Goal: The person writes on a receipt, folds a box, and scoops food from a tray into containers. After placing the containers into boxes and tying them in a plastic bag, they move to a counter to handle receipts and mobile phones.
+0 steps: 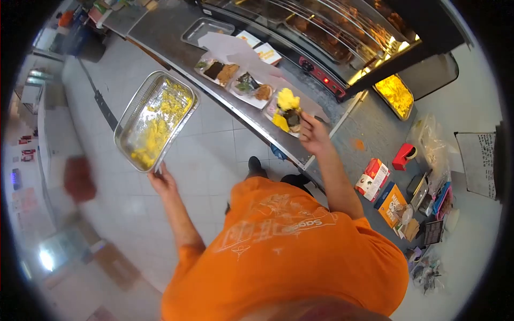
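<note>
My left hand (165,181) grips the near corner of a metal tray (124,119) and holds it tilted above the floor. Yellow rice (152,138), or a similar crumbly food, lies scattered in it. Over the counter's edge my right hand (313,134) is closed beside a food container (269,111); what its fingers pinch is hard to make out. At those fingertips are a dark rounded shape (292,117) and a heaped yellow portion (288,99). Farther along stand two more filled containers, a middle one (251,100) and a far one (202,68), with dark and brown food inside.
A lit glass warming cabinet (342,40) stands behind the containers. White paper (227,49) and a shallow metal tray (208,31) lie on the counter (160,32). To the right are a yellow-filled pan (395,95), a red tape dispenser (402,157) and boxes (373,179).
</note>
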